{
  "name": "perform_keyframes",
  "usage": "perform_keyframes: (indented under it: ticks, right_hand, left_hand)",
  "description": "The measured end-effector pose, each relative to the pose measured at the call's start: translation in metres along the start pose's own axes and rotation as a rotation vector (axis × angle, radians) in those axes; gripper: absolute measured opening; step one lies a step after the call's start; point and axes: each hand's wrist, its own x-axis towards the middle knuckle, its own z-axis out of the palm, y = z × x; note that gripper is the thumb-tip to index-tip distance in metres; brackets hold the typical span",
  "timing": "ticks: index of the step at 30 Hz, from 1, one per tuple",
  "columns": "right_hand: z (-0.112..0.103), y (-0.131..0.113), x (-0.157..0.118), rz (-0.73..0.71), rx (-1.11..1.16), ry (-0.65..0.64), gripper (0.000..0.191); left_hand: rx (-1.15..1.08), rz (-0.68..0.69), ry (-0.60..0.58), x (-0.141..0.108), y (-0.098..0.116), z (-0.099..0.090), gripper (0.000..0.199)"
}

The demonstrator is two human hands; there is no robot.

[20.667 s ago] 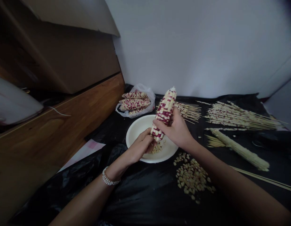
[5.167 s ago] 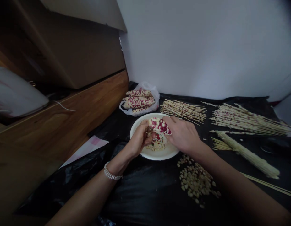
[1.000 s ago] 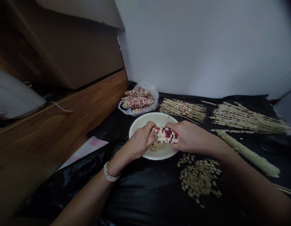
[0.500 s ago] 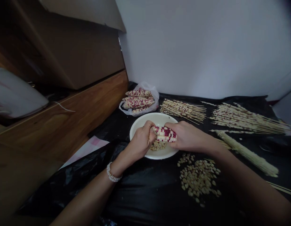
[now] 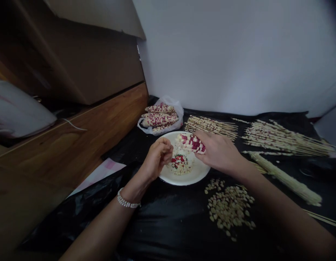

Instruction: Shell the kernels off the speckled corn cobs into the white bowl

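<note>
My right hand (image 5: 214, 146) grips a red-and-white corn cob (image 5: 190, 143) by one end, over a white bowl (image 5: 195, 178). My left hand (image 5: 158, 156) is closed with its fingers curled, at the bowl's left side and apart from the cob. Whatever its fingers hold, if anything, is hidden. Inside the bowl, loose corn kernels (image 5: 181, 169) lie around a red and green printed pattern (image 5: 179, 158).
Behind the bowl, a clear plastic bag (image 5: 179, 108) holds several corn cobs (image 5: 159, 119). Skewered kernels (image 5: 206, 125) and another skewer bundle (image 5: 271, 136) lie to the right, near a bare cob (image 5: 287, 177). Loose kernels (image 5: 229, 206) are piled on black plastic sheeting (image 5: 162, 221).
My left hand has come off the cob and moved left and slightly down. The cob has tilted in my right hand, and the bowl has shifted slightly right, uncovering its printed pattern.
</note>
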Motion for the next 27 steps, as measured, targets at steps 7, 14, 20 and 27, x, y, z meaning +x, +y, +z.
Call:
perform_keyframes:
  ticks: [7, 14, 20, 27]
  right_hand:
    - [0.002, -0.005, -0.001, -0.005, -0.093, 0.059, 0.037]
    - [0.003, -0.013, -0.003, -0.069, -0.172, 0.098, 0.028]
    - [0.004, -0.020, -0.004, -0.112, -0.189, 0.097, 0.027]
    - [0.006, -0.023, -0.004, -0.109, -0.143, 0.065, 0.026]
  left_hand:
    - [-0.103, -0.173, -0.115, -0.003, -0.002, 0.000, 0.029]
    - [-0.033, -0.134, -0.176, -0.005, -0.005, 0.005, 0.031]
    - [0.076, -0.099, -0.137, -0.006, -0.010, 0.009, 0.019]
    - [0.102, -0.056, -0.099, -0.007, -0.016, 0.010, 0.030]
